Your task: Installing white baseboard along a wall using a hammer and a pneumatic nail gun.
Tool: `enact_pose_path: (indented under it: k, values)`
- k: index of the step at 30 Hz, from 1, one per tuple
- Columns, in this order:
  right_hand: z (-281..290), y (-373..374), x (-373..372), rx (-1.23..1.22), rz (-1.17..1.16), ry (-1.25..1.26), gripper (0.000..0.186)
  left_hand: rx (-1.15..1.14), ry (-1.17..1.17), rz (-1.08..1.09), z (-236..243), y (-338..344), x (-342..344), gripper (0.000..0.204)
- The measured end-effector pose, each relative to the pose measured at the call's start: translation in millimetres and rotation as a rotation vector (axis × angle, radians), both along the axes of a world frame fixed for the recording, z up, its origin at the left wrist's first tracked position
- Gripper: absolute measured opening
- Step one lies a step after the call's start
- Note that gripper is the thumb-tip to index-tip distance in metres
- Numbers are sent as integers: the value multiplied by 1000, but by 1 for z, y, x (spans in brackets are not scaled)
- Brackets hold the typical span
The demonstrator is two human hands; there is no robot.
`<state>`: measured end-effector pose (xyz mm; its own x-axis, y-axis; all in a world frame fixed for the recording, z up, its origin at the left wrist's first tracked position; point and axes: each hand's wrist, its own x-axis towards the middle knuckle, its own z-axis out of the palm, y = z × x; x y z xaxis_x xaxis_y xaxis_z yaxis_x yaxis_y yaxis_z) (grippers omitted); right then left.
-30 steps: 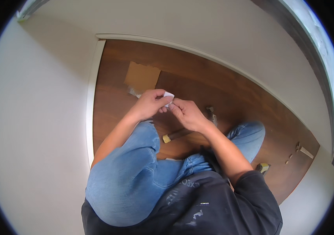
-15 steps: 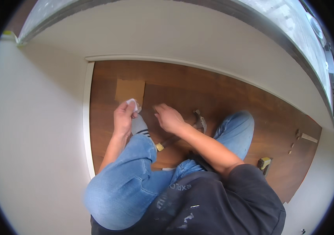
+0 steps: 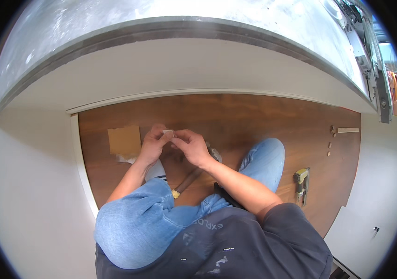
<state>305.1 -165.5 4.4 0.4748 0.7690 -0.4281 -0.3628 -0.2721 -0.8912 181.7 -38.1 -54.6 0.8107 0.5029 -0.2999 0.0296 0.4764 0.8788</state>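
Note:
I sit cross-legged on a brown wooden floor. My left hand (image 3: 153, 145) pinches a small white piece (image 3: 168, 133), paper-like and partly hidden by fingers. Closed around the same piece from the right is my right hand (image 3: 191, 147). Just left of them lie a square of brown cardboard (image 3: 123, 140) and a crumpled white scrap (image 3: 125, 158). Below my hands, a long dark-handled tool (image 3: 184, 185), probably a hammer, with a yellow end, lies diagonally, its metal head partly behind my right hand. A socked foot (image 3: 153, 169) shows under my left wrist.
To my right are a yellow-green nail gun (image 3: 301, 177), small wooden bits (image 3: 329, 153) and a pale strip (image 3: 348, 130). White walls (image 3: 40, 172) border the floor. Ahead runs a grey ledge (image 3: 184, 24) below a bright pane, with equipment (image 3: 359, 49) at the top right.
The view has tilted up, showing more ledge and pane. My right hand, apart from the white piece half a second ago, is back on it beside my left.

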Motion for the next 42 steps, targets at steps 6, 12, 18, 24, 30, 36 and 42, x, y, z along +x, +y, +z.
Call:
enact_pose_path:
  k: [6,12,18,24,30,36,42]
  values:
    - [-9,11,46,-253,61,-484,16,259,284,-190,-6,40,35,43]
    - [-36,-45,151,-290,-40,-941,16,1651,715,-241,-1,96,47,62]
    - [-42,-87,199,-304,-152,-1077,13,1883,760,-338,-31,104,68,53]
    - [-33,-77,210,-294,-166,-1084,10,1820,697,-428,-47,106,61,48]
    - [-26,-44,224,-294,6,-1207,9,1823,481,-287,-34,99,70,44]
    - [-69,-18,246,-141,225,-1460,12,1855,569,-241,-41,105,81,54]
    - [-86,-33,253,-251,305,-1402,15,1655,624,-434,-27,107,75,44]
